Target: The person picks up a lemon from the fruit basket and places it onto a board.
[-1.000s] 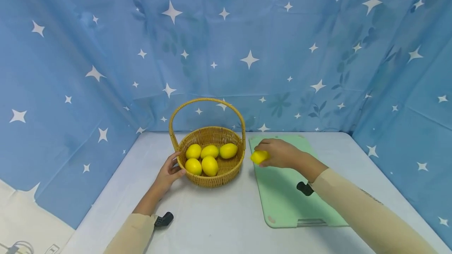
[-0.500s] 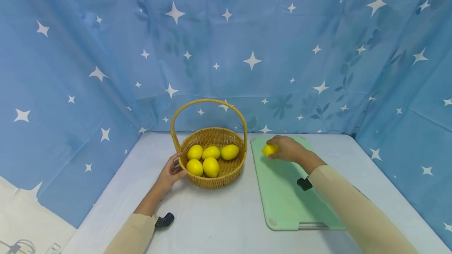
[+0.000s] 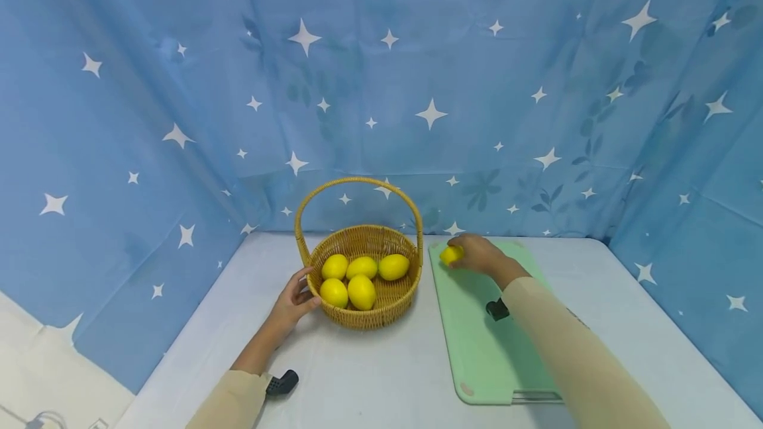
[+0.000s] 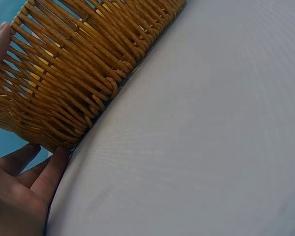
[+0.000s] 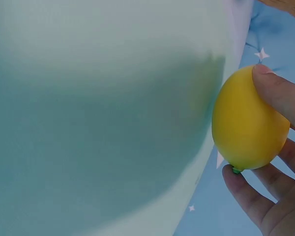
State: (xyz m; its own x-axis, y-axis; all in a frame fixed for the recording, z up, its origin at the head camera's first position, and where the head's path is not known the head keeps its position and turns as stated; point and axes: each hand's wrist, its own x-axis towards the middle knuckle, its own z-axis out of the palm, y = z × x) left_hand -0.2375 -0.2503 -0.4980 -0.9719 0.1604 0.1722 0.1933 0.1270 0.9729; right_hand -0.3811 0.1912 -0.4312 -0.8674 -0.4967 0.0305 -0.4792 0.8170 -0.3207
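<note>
A yellow lemon with a small green stem end, clear in the right wrist view, is pinched between the thumb and fingers of my right hand. It sits close over the far left part of the green cutting board, casting a shadow there. My left hand holds the left side of a wicker basket, thumb and fingers spread along its wall. Several more lemons lie inside. The left wrist view shows the woven wall near the thumb, with other fingers at the basket's base.
The basket's tall arched handle rises over its bowl. A white tabletop lies under everything, ending at a blue star-patterned curtain at the back and sides. The board has a metal-edged slot at its near end.
The right hand with the lemon has moved from the board's left edge to farther over its far left part, and lowered. The left hand stays at the basket. The head view has shifted slightly.
</note>
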